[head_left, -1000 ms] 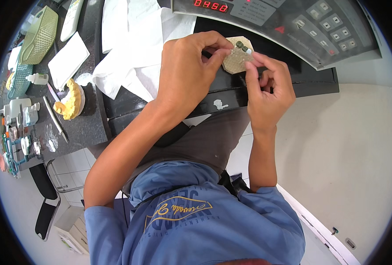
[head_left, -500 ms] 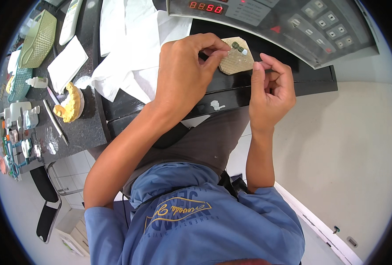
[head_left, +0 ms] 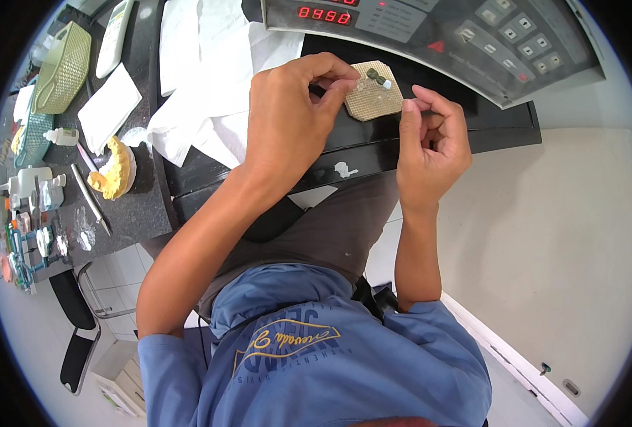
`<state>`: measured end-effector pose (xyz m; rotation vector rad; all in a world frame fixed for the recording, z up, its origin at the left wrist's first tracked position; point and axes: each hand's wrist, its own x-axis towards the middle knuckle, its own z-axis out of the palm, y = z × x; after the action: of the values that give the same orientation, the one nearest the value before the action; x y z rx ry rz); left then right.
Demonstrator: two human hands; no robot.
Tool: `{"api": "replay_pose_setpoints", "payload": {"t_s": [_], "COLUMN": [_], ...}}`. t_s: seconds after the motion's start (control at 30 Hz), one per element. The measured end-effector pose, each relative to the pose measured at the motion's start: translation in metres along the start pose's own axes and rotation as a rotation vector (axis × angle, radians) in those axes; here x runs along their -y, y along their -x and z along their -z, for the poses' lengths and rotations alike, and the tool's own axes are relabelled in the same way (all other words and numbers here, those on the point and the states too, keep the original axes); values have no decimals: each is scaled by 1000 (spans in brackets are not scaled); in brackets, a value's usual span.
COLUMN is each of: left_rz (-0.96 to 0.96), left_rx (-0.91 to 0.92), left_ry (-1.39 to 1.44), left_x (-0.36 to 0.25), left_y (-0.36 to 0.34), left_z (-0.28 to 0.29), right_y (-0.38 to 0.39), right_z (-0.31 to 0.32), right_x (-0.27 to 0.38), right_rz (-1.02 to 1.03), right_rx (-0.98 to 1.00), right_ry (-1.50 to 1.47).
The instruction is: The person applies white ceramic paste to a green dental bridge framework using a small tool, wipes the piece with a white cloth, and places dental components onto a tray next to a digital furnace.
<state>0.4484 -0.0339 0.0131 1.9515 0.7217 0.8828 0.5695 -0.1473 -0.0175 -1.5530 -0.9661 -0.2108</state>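
The tray (head_left: 373, 105), a small beige square with cut corners and a fine mesh top, lies on the black ledge (head_left: 465, 121). Near its far edge sit two dark green lumps (head_left: 375, 76) and a small white piece (head_left: 387, 84), in a slanting row.

The left hand (head_left: 287, 110) is at the tray's left edge, thumb and forefinger brought close together there – whether they grip the edge or something tiny, I cannot tell. The right hand (head_left: 433, 153) hovers just right of the tray, apart from it, its thumb and forefinger parted a little and the other fingers curled in; nothing can be made out between the tips.

Beyond the tray and to its right stands a grey machine (head_left: 415, 53) with lit red digits and rows of buttons. Left of the tray, past the left hand, white sheets (head_left: 220, 78) lie spread out. Farther left of it – on the dark table (head_left: 148, 213) – are a yellow tooth model (head_left: 118, 171), a slim pen-like tool (head_left: 90, 199) and a green basket (head_left: 66, 71).
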Motion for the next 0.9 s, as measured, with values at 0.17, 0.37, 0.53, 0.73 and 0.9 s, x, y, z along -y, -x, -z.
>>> {"api": "replay_pose_setpoints", "payload": {"t_s": [0.17,0.37,0.53,0.73,0.9], "left_rz": [0,-4,-57,-19,-29], "left_rx": [4,15,7,24,7], "left_ry": [-10,-11,-51,-68,-33], "left_x": [0,-4,0,-6,-8], "left_y": [0,2,-1,1,1], "left_z": [1,2,0,3,0], "right_y": [0,1,-2,-66,-166], "right_z": [1,2,5,64,115], "right_x": [0,3,3,50,61], "right_rz": [3,-15,-59,-67,130], "right_rx": [0,27,-40,-377,-164], "right_ry": [2,16,-102,-22,243]}}
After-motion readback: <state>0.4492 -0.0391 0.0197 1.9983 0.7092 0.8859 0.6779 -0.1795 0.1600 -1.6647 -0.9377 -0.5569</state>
